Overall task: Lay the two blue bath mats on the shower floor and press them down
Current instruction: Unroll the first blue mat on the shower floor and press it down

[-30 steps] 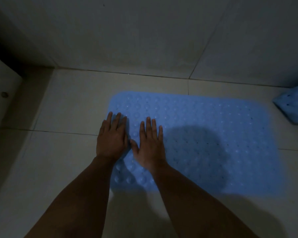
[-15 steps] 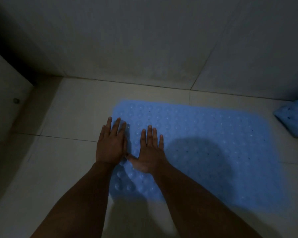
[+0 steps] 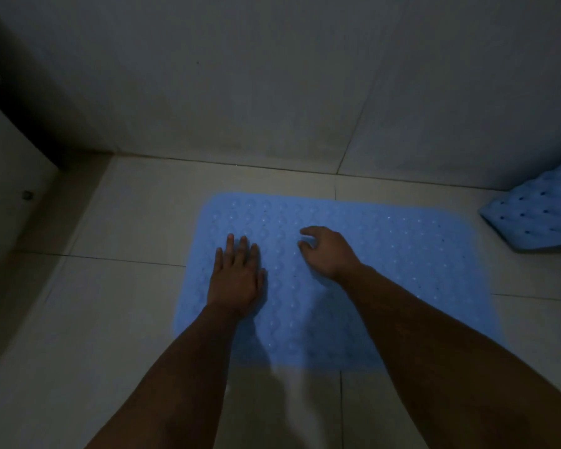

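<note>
A blue bath mat (image 3: 402, 280) with a bubbled surface lies flat on the pale tiled shower floor (image 3: 117, 319). My left hand (image 3: 237, 277) rests palm down on the mat's left part, fingers spread flat. My right hand (image 3: 329, 252) hovers or lightly touches the mat's middle, fingers loosely curled, holding nothing. A second blue mat (image 3: 538, 215) with dark holes lies tilted at the right edge, apart from the first and partly out of view.
A tiled wall (image 3: 272, 92) rises just behind the mat. At the left stand a dark recess (image 3: 20, 102) and a pale ledge with a small round fitting (image 3: 28, 195). Bare floor tiles surround the mat on the left and front.
My right hand has lifted off beside the left one and moved right toward the mat's middle, fingers now curled. My left hand has shifted slightly further onto the mat.
</note>
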The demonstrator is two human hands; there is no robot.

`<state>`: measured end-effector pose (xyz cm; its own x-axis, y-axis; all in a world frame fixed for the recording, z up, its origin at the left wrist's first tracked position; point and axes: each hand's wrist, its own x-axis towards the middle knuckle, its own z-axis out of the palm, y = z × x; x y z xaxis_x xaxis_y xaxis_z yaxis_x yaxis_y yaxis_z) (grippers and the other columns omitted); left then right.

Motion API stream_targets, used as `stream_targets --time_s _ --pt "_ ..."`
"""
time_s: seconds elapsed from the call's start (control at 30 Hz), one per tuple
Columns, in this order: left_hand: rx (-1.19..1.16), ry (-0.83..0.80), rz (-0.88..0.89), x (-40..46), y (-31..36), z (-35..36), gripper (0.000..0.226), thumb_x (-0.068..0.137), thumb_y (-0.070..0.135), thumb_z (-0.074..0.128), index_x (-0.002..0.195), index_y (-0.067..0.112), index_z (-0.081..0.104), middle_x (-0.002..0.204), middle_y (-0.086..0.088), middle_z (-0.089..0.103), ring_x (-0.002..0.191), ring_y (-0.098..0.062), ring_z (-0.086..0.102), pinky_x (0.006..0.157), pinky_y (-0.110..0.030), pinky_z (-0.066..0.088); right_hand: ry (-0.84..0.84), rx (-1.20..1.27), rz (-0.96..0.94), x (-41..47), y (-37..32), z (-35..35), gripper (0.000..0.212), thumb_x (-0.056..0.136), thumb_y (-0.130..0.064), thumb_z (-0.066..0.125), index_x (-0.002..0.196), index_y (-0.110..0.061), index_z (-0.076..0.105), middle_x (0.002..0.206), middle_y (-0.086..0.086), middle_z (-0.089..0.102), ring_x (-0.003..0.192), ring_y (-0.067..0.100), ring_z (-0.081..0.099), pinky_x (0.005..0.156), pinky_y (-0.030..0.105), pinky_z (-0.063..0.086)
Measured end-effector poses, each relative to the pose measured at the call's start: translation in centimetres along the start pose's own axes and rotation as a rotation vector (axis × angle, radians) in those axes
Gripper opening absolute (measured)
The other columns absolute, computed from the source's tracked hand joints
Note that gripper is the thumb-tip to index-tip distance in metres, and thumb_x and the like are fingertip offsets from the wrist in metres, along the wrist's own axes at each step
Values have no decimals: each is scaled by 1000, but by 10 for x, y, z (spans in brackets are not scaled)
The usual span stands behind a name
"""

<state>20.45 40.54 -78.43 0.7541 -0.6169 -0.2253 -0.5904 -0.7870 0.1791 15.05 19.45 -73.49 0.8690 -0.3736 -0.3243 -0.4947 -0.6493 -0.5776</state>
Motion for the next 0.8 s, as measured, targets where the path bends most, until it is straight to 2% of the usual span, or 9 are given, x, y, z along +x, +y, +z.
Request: stream_targets --time_s 0.13,0.3,0.4,0.63,0.8 --pt "-31 41 93 6 35 8 85 92 56 -5 163 13 13 171 -13 1 156 -35 -15 126 -53 -4 112 22 -39 -11 29 -10 37 96 -28 61 130 -14 65 138 8 60 130 25 53 110 32 38" --pt "-31 49 177 22 67 38 72 104 53 19 162 11 17 171 -13 4 157 -33 -11 126 -56 2 249 19 -124 -8 54 -8 31 93 -30 62 120 -16 69 125 6 66 123 25 57 101 29 40" --pt "-12 62 152 22 72 52 76 104 60 21 162 11 15 171 -12 2 157 -30 -11 126 -55 4 296 3 -174 -2 62 -4 29 94 -26 63 120 -15 70 126 7 66 126 25 54 104 28 38" --pt "11 139 150 20 73 55 78 103 63 26 162 12 18 171 -10 4 158 -26 -8 126 -54 11 396 73 -284 21 66 6 26 93 -24 59 114 -15 72 120 5 68 121 20 55 102 31 46" --pt "23 117 148 21 74 54 84 102 68 24 163 12 10 171 -9 -4 157 -24 -13 127 -53 8 443 120 -323 29 63 11 21 92 -19 61 109 -13 73 115 4 68 117 20 56 100 32 48"
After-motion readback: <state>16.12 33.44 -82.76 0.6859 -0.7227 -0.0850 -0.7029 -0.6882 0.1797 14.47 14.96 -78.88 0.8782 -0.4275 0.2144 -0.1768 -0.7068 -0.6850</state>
